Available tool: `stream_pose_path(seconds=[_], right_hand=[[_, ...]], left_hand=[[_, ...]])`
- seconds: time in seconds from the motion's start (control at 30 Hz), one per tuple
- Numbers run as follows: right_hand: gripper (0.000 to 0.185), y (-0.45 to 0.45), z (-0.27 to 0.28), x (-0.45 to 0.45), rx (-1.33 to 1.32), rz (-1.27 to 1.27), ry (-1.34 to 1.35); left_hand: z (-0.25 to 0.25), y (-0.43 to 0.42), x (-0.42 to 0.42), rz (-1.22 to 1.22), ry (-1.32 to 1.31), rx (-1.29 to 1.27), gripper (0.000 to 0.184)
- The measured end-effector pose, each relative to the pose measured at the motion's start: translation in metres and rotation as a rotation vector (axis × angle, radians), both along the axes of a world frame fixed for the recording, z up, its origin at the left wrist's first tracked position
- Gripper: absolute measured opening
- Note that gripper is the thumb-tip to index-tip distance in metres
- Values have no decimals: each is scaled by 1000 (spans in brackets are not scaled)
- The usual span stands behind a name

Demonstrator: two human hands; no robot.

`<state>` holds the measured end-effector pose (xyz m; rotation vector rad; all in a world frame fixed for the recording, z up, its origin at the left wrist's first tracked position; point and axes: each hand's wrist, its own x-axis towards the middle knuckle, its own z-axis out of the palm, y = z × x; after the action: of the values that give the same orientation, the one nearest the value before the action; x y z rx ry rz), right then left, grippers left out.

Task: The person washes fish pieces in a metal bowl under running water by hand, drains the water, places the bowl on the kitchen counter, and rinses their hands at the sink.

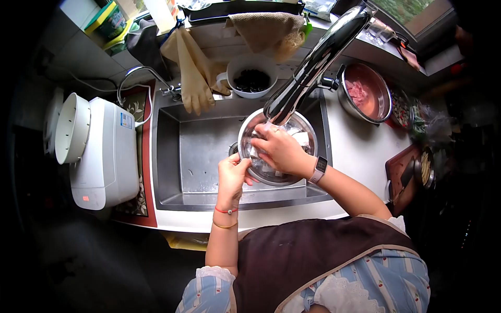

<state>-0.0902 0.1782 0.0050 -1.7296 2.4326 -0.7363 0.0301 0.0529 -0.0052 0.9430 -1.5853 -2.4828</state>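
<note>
A round metal bowl (pixel 313 134) sits over the sink, under the faucet (pixel 313 60), holding white pieces (pixel 301 139) in what looks like water. At its near left side, my left hand (pixel 233 175) has thumb and fingers closed on the rim. My right hand (pixel 282 149), with a watch at the wrist, reaches into the bowl from the right. Its fingers are curled down among the white pieces, just below the spout; whatever they grip is hidden beneath them.
Left of the sink (pixel 201 156) stands a white appliance (pixel 107 156). Behind it hang rubber gloves (pixel 194 78), beside a white pot (pixel 250 94) of dark pieces. To the right are a metal bowl of pink meat (pixel 357 93) and a reddish-brown board (pixel 399 169).
</note>
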Motion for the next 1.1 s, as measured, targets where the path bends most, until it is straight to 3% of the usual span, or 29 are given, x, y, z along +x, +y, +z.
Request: stream_pose_path(seconds=[0.03,0.13,0.17,0.23,0.3,0.37,0.43,0.53,0.67,1.03,1.1], right_hand=[[30,2,4,-1,-2,0,1],[26,4,18,-5,434,32,117],[26,5,18,-5,434,32,117],[21,9,20,-3,165,-127,76],[27,15,25,2,168,-108,100],[26,22,24,5,101,125,15],[24,28,30,7,97,140,-77],[18,41,38,4,-61,-25,-206],[15,55,45,1,-211,-205,-166],[13,87,27,4,-231,-502,-304],[13,93,13,6,-122,-497,-367]], left_hand=[[-4,-3,2,15,-3,20,9],[-5,-2,4,39,-10,40,8],[-5,-2,4,46,-13,39,8],[0,-3,3,54,-2,16,8],[1,-6,3,69,10,-8,9],[-1,-12,6,92,9,-13,10],[-1,-15,9,104,0,3,10],[-3,-18,16,133,-20,8,9],[-5,-19,22,138,-22,12,8],[-19,-27,26,337,-2,-11,6],[-16,-28,27,341,2,-24,8]])
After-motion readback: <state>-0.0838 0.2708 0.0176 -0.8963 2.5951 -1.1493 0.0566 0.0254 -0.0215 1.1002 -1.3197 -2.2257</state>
